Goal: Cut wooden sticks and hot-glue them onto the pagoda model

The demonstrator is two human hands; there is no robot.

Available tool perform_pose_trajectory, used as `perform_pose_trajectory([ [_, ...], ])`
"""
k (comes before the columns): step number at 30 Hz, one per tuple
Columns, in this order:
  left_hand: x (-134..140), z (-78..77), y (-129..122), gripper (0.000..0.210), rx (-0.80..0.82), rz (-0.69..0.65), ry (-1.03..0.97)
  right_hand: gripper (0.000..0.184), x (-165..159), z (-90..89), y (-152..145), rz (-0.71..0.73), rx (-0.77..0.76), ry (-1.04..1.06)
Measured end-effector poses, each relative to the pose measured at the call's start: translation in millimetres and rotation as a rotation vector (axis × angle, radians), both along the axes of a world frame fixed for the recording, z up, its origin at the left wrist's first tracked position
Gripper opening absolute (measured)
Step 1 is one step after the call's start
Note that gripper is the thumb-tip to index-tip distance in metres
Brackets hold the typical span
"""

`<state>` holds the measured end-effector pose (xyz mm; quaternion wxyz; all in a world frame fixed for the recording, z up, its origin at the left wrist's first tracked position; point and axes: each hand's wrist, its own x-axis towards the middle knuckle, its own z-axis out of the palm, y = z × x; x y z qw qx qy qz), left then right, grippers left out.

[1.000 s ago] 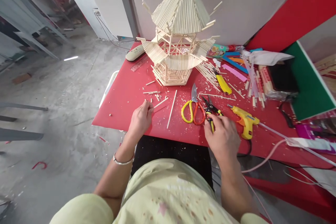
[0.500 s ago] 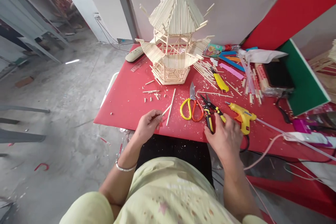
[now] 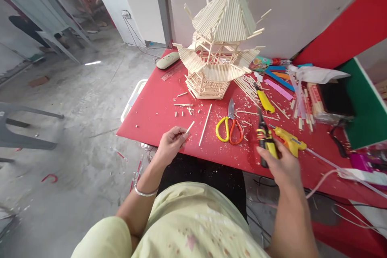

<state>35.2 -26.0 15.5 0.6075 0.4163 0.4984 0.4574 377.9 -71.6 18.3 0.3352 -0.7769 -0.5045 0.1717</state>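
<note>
Between the fingertips of my left hand (image 3: 173, 144) is a short wooden stick (image 3: 190, 126), held over the table's front edge. A longer wooden stick (image 3: 205, 125) lies just right of it on the red table. My right hand (image 3: 281, 161) is closed round black and yellow pliers (image 3: 265, 139), whose jaws point away from me and look pressed together. Scissors (image 3: 229, 127) with one yellow and one red handle lie between my hands. Behind them stands a pagoda model (image 3: 216, 48) built of thin sticks, with a pointed roof.
A yellow glue gun (image 3: 288, 139) lies just beyond my right hand, its cord trailing right. Farther back are a yellow utility knife (image 3: 265, 100), loose sticks (image 3: 249, 90) and a green board (image 3: 367, 105). An oval beige case (image 3: 168, 60) sits at the back left. Stick offcuts litter the red table (image 3: 145, 117).
My right hand has closed on the pliers and lifted them from the table, moving right. The left hand's stick has come away from the longer one. The view has shifted left.
</note>
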Motion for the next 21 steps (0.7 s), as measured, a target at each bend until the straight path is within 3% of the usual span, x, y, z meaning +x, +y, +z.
perform_pose_trajectory([
  [2,2,0.9,1,0.039,-0.013,0.010,-0.045,0.081,-12,16.3,-9,0.069,0.037,0.376],
  [4,6,1.6,2,0.042,-0.016,0.017,-0.098,0.086,-32,31.7,-17,0.240,-0.001,1.016],
  [5,8,1.9,3,0.042,-0.018,0.019,-0.125,0.084,-44,37.2,-21,0.324,-0.055,1.238],
  [7,10,2.8,3,0.042,-0.034,0.023,-0.170,0.076,-65,41.7,-25,0.458,-0.162,1.489],
  [10,7,4.3,3,0.041,-0.081,0.028,-0.235,0.067,-91,36.1,-27,0.558,-0.278,1.525],
  [15,-3,4.7,1,0.036,-0.126,0.013,-0.323,0.044,-114,26.7,-29,0.591,-0.406,1.545],
  [18,-5,5.0,1,0.035,-0.141,0.011,-0.349,0.045,-120,26.0,-34,0.569,-0.508,1.671],
  [21,-5,9.1,1,0.036,-0.147,0.010,-0.308,0.055,-120,25.5,-40,0.531,-0.596,1.468],
])
